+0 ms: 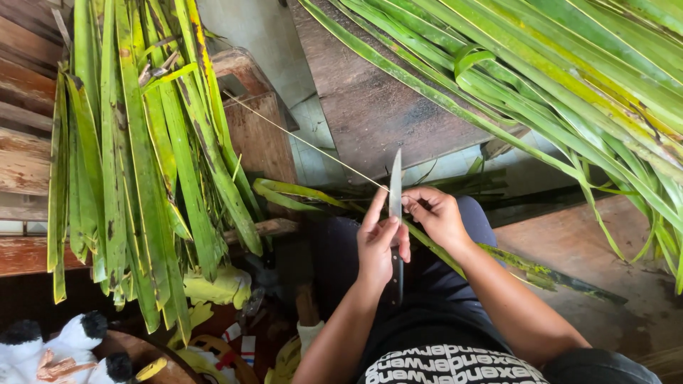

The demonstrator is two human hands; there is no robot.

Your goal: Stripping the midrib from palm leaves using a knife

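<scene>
A seated person's left hand (380, 245) is closed around a long, narrow knife (395, 186), thumb and fingers clamped near the base of the blade, which stands almost upright with its tip pointing away from the body. Just right of the knife, the right hand (435, 213) pinches a long green palm leaflet (526, 269) between fingertips and thumb, pressing it against the blade's edge. From the knife, the leaflet runs down and to the right across the person's dark-trousered lap, its far end mottled and dark. A thin pale midrib (306, 142), stripped bare, stretches from the knife up and to the left in a taut straight line toward a wooden block (256, 135). A curling green strip (292, 192) lies just left of the knife, at about the height of the hands.

Well left of the knife, a thick bundle of cut leaf strips (135, 156) hangs over a wooden bench (25, 156), its ends pointing down. Above and to the right of the knife, whole palm fronds (562, 78) fan across a dark wooden board (370, 107). Below and far left of the knife sits a black-and-white plush toy (64, 341), with yellowed leaf scraps (213, 288) between it and the hands.
</scene>
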